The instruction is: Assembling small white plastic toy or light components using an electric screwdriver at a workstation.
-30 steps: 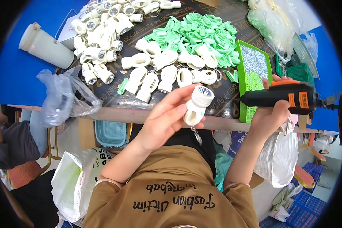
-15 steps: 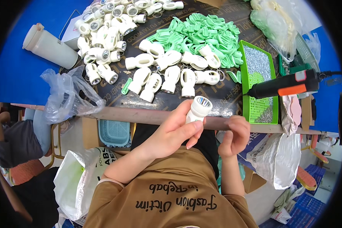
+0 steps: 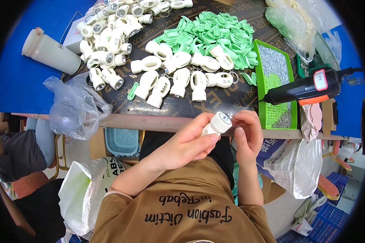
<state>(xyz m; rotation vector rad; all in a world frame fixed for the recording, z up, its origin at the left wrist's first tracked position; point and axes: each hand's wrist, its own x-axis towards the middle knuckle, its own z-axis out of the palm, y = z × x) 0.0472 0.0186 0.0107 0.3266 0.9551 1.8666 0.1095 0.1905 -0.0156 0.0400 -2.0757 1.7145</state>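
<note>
My left hand (image 3: pixel 188 142) is closed around a small white flashlight (image 3: pixel 217 125), its reflector end tilted up and to the right. Close beside that end is my right hand (image 3: pixel 249 135), fingers bent and thumb standing apart from them. I make out nothing in its grip, though the fingertips are partly hidden. Both hands are just off the table's near edge. Beyond them on the dark tabletop lie several more white flashlights (image 3: pixel 198 86) with key rings. A heap of light green plastic pieces (image 3: pixel 215 36) lies behind these.
A black electric screwdriver (image 3: pixel 302 89) with an orange lever lies across a green tray (image 3: pixel 260 87) of small metal screws. More flashlights are piled at the far left, near a white lidded jug (image 3: pixel 50 52). A clear plastic bag (image 3: pixel 77 107) hangs over the near edge.
The flashlight in my left hand has tipped to the right and moved slightly lower. My right hand has risen and come in beside its reflector end.
</note>
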